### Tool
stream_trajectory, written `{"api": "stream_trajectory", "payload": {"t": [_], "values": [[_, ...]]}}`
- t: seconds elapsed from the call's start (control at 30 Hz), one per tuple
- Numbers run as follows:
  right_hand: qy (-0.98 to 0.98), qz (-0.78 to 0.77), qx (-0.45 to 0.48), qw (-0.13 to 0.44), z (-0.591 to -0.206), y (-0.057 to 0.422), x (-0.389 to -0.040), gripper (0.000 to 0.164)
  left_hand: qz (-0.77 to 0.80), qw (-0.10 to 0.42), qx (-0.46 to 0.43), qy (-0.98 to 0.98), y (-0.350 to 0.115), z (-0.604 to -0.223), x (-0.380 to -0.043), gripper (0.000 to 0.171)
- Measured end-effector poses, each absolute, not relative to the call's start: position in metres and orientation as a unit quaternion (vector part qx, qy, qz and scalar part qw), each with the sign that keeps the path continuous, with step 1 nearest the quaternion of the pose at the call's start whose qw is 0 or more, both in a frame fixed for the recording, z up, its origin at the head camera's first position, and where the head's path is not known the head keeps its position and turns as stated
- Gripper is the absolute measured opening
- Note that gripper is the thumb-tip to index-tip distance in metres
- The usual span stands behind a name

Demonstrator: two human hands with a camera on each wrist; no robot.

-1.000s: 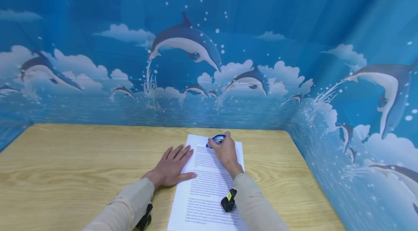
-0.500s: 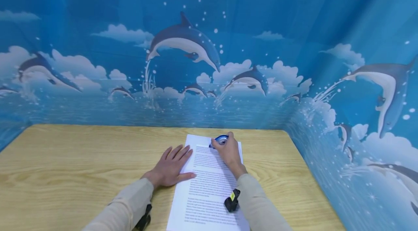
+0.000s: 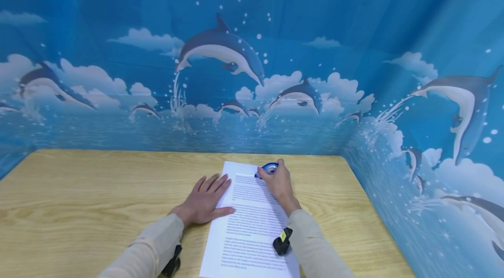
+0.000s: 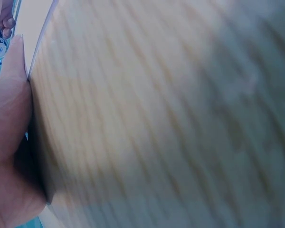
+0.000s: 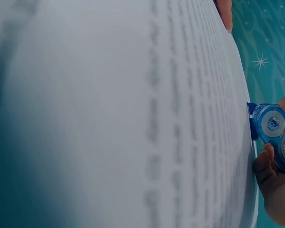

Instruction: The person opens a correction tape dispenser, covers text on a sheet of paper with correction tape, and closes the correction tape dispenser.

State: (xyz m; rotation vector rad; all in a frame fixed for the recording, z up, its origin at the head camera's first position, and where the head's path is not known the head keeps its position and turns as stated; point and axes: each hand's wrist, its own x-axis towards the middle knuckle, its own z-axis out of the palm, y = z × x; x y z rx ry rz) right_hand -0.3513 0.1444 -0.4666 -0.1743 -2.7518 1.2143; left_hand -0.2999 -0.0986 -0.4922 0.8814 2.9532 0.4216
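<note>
A printed sheet of paper (image 3: pixel 252 212) lies lengthwise on the table, covered in lines of text. My right hand (image 3: pixel 280 184) pinches a blue see-through correction tape dispenser (image 3: pixel 270 168) over the top lines of the sheet. In the right wrist view the correction tape (image 5: pixel 271 124) has its tip right at the paper's surface, with the thumb along its side. My left hand (image 3: pixel 206 199) lies flat with fingers spread, its fingertips and thumb on the sheet's left edge. The left wrist view shows part of that hand (image 4: pixel 9 114) beside the table surface.
The wood-grain table (image 3: pixel 98 195) reaches back to a blue curtain (image 3: pixel 204 129) printed with dolphins, which also runs along the right side. A black wrist camera (image 3: pixel 281 243) on the right sleeve hangs over the lower part of the sheet.
My right hand has moved a little to the right along the top of the sheet with the correction tape. The left hand has stayed in place on the paper's edge.
</note>
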Motion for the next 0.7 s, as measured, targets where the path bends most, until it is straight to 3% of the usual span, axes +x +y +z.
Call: {"api": "stream_trajectory", "payload": {"t": [0.7], "values": [[-0.913, 0.396, -0.076, 0.057, -0.467, 0.162, -0.347, 0.078, 0.156, 0.031, 0.288, 0.944, -0.098, -0.482, -0.296, 0.086]]}}
